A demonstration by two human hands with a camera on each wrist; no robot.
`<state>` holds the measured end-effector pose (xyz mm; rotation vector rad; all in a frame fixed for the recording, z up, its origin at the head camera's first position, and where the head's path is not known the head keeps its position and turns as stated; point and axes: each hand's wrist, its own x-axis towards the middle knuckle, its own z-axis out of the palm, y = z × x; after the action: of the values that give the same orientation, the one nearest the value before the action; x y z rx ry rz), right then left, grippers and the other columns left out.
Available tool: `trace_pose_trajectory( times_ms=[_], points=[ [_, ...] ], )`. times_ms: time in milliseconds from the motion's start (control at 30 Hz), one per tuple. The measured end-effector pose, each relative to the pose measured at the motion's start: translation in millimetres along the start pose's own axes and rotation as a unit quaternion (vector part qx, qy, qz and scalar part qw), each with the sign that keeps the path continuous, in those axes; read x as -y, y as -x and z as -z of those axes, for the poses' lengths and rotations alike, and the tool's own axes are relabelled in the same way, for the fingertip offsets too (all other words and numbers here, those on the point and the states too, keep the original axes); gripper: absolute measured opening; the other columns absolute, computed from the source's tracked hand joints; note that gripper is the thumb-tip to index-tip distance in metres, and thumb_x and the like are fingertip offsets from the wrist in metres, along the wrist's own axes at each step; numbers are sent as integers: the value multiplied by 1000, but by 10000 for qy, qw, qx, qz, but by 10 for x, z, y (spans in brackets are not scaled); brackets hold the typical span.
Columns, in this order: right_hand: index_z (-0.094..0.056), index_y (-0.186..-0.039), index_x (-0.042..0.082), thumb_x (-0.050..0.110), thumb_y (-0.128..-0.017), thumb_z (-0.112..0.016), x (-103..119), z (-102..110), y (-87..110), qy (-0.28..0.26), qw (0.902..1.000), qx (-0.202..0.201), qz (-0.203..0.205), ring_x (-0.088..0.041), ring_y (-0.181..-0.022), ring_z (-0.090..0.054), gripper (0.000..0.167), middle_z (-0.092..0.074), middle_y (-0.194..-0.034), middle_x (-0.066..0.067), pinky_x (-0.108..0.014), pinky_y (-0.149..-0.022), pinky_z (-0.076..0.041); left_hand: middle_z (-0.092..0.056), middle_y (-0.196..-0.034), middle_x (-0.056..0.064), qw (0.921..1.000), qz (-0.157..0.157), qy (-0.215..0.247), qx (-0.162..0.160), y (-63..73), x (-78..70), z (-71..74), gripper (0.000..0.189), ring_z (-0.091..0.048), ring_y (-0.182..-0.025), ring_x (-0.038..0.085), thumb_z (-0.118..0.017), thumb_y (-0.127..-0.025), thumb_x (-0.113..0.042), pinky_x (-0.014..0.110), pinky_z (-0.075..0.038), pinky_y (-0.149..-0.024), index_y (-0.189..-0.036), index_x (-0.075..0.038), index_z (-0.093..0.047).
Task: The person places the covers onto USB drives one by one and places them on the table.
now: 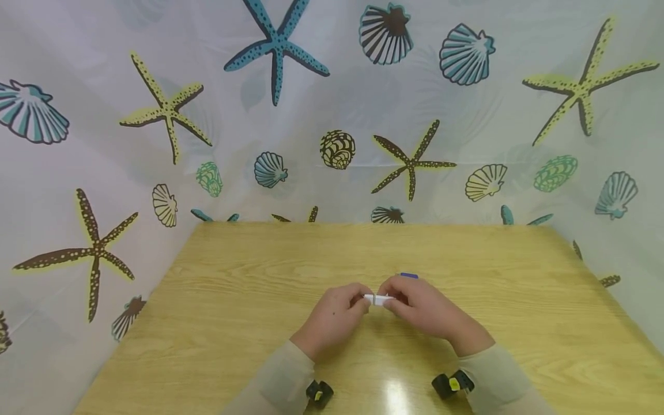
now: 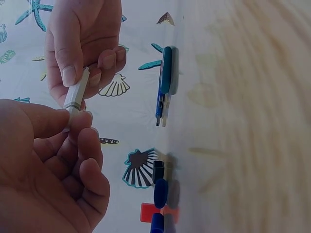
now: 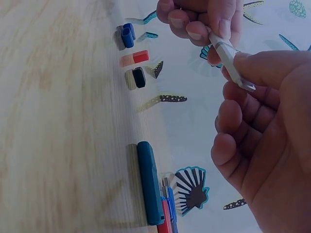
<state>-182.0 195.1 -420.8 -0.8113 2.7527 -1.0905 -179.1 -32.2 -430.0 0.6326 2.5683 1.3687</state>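
Both hands meet over the wooden table (image 1: 249,323) on a small, slim white stick (image 1: 383,300) with a grey seam across it. My left hand (image 1: 332,317) pinches its short end between thumb and index finger. On the longer part beyond the seam, my right hand (image 1: 427,305) has its thumb and fingers closed. The right wrist view shows the right-hand end of the stick (image 3: 228,60) as angular and pale. In both wrist views the remaining fingers are curled loosely below the stick. Just behind the right hand, part of a blue thing (image 1: 408,275) shows.
The left wrist view shows a teal, rounded, long thing (image 2: 166,70), a blue pen-like thing (image 2: 159,104), a small black piece (image 2: 158,171), blue pieces (image 2: 160,194) and a red block (image 2: 149,212) on the table. A curtain (image 1: 311,127) printed with shells and starfish surrounds the table.
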Motion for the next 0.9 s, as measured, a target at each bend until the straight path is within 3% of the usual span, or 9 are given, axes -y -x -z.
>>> trace_pose_trajectory(
  times_ms=[633, 900],
  points=[
    [-68, -106, 21, 19, -102, -63, 14, -15, -3, -73, 9996, -147, 240, -10, -75, -54, 6, -62, -93, 10, -30, -66, -50, -66, -85, -8, 9997, 99, 114, 216, -10, -23, -1, 17, -53, -67, 12, -56, -106, -20, 28, -46, -59, -106, -13, -72],
    [-69, -104, 20, 17, -101, -65, 48, -66, -21, 16, 9998, -158, 113, -10, -80, -54, 6, -63, -97, 10, -29, -69, -49, -66, -85, -3, 9996, 51, -109, 255, 9, -5, 24, 18, -51, -66, 11, -56, -106, -21, 27, -44, -57, -103, -13, -71]
  ],
)
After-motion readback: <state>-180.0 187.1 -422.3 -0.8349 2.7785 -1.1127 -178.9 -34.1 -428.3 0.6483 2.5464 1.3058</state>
